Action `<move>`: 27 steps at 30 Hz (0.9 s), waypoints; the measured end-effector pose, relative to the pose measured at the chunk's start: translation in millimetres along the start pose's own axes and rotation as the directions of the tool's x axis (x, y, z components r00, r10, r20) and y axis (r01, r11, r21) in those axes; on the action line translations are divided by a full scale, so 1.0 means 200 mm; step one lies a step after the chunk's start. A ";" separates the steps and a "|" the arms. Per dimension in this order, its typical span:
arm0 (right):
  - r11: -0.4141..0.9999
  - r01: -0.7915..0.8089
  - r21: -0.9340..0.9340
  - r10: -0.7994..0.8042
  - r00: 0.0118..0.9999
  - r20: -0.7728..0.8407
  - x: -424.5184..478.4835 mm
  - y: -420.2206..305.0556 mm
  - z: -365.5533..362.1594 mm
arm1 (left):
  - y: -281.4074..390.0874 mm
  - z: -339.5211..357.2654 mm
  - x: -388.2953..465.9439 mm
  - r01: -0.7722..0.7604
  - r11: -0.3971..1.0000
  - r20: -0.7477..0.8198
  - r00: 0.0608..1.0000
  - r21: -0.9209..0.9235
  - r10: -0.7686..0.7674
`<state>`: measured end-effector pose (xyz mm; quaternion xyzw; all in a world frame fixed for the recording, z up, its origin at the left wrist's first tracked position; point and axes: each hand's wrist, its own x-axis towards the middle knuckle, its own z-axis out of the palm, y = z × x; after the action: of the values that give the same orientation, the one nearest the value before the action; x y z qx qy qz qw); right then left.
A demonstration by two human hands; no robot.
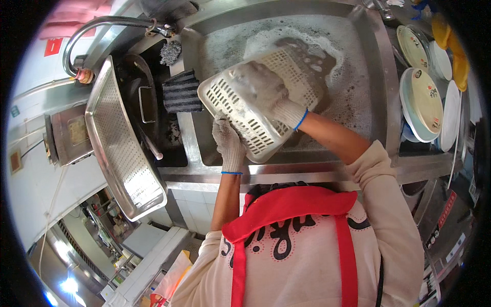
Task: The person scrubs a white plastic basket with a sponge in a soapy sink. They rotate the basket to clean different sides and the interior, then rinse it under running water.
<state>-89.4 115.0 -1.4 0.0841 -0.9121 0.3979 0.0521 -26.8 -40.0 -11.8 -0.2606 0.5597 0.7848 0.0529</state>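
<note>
A white slotted plastic basket [238,115] is tilted over soapy water [349,88] in a stainless steel sink [383,76], its far part reaching down to the water. My left hand [228,138], in a grey knit glove with a blue cuff edge, grips the basket's near rim at the left. My right hand [264,84], gloved alike, lies on the basket's slotted surface; its palm side and whatever may be under it are hidden. Left of the basket, a black and grey striped cloth [182,92] hangs over the sink divider, below a steel wool scourer [170,52].
A perforated steel tray [122,142] leans at the left beside a dark pan [134,84]. A curved faucet [103,21] arches at the upper left. Stacked plates [425,103] and yellow gloves [458,65] are at the right. The sink's front edge [307,170] runs before me.
</note>
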 end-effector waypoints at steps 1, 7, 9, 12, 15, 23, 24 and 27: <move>0.990 -0.088 0.109 0.062 0.973 0.221 0.02 -0.12 -0.11 | -0.01 -0.01 0.01 -0.029 0.999 -0.007 1.000 0.015 0.029; 0.899 -0.427 0.100 0.386 0.879 0.278 0.16 0.03 -0.23 | 0.02 0.08 -0.02 0.014 1.000 -0.054 0.998 0.002 -0.014; 0.914 -0.377 0.149 0.347 0.918 0.192 0.15 0.12 -0.11 | -0.01 0.07 0.00 -0.011 0.998 -0.052 0.999 0.063 0.014; 0.972 -0.174 0.155 0.177 0.984 -0.004 0.11 0.11 -0.01 | 0.03 0.09 -0.03 0.006 1.000 -0.044 0.999 0.028 -0.005; 0.998 0.008 0.068 0.003 0.988 -0.157 0.03 0.01 -0.01 | 0.01 0.04 -0.02 -0.034 0.995 -0.038 0.999 0.095 0.038; 0.887 -0.312 0.341 0.297 0.950 0.095 0.05 0.07 -0.08 | -0.02 0.02 0.01 -0.030 0.999 0.067 0.997 -0.024 0.032; 0.920 -0.252 0.301 0.249 0.967 0.047 0.05 0.05 -0.07 | 0.01 0.04 -0.01 -0.023 1.000 0.031 0.999 -0.004 0.023; 0.959 -0.216 0.183 0.231 0.971 -0.062 0.06 0.08 -0.04 | 0.00 0.04 0.00 -0.042 0.999 0.004 0.999 0.029 0.042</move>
<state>-103.7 129.9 -5.6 -0.0317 -0.8743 0.4829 0.0367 -29.7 -33.3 -11.0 -0.2469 0.5763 0.7780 0.0410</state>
